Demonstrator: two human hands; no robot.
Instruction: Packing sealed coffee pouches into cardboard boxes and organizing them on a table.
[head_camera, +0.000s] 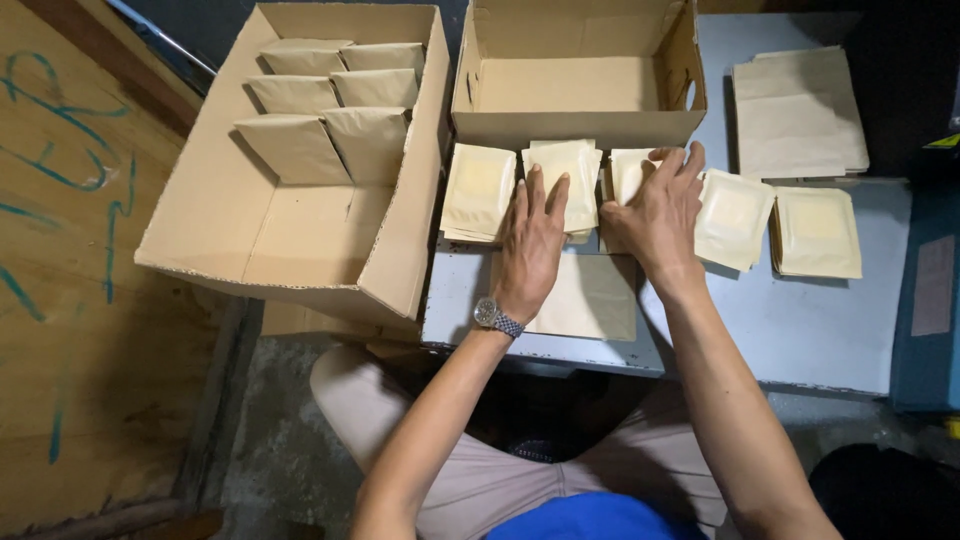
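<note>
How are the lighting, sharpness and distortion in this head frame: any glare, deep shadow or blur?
Head view: even light on the left hand, right hand and pale packets, all sharp; mild sheen, no hard glare, on the grey table; the upper right corner and the area under the table fall into deep shadow; wide-angle bending shows at the open carton edges.

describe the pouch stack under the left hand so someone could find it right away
Start at the empty open box at the top centre of the grey table. A row of pale yellow pouch stacks lies just in front of it. The one meant is the second stack from the left, the only one with the left hand fingertips resting on it.
</note>
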